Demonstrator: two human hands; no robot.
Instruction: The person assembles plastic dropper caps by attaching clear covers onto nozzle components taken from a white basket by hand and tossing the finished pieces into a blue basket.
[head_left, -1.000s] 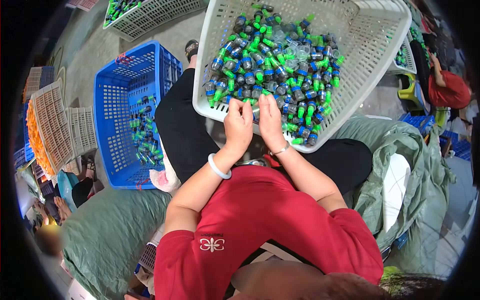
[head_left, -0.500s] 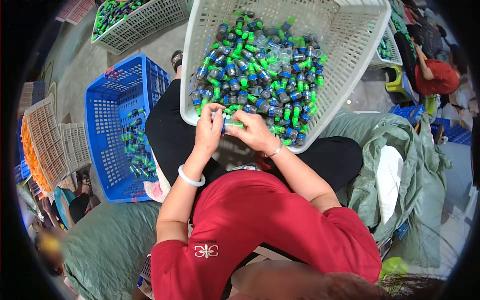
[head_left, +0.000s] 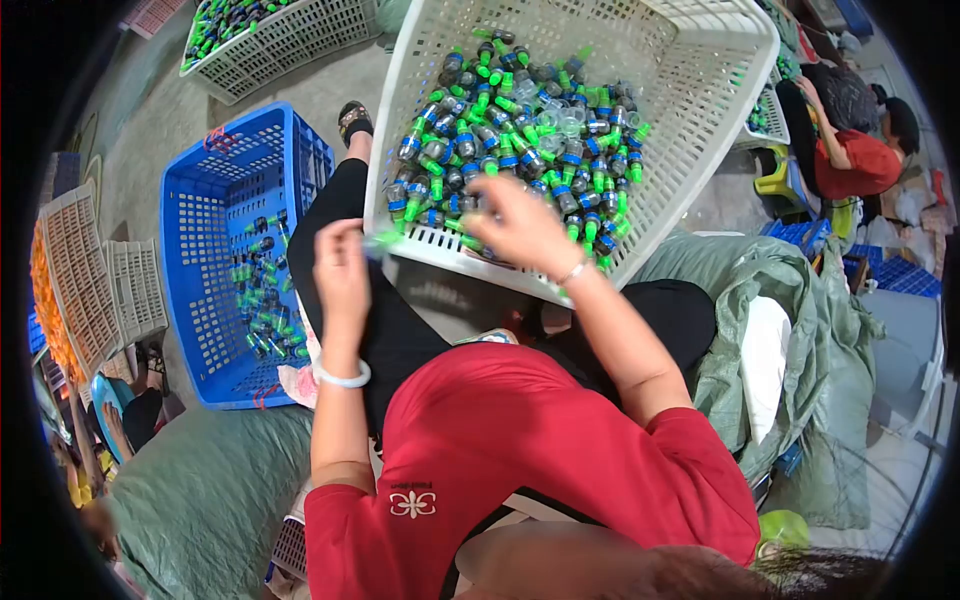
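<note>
Bottle (head_left: pixel 384 240) stuck out from the pinching left hand (head_left: pixel 342 268).
Blurred, its long axis ran roughly sideways, green part toward the right hand (head_left: pixel 518 225), which curled above the white basket (head_left: pixel 700 112); whether it held anything, I couldn't tell.

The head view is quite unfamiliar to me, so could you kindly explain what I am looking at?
There is no machine here. One camera, worn on a person's head, looks forward and down, so the person's own red shirt fills the lower part.

The two bare hands do the work. The left hand is blurred, with a green piece beside its fingers; I cannot tell whether it is gripped. The right hand, also blurred, is over the near side of a white basket; whether it holds anything is unclear.

That basket holds many small bottle-like pieces with green tops and blue bands. Similar ones lie in the blue basket at left.
</note>
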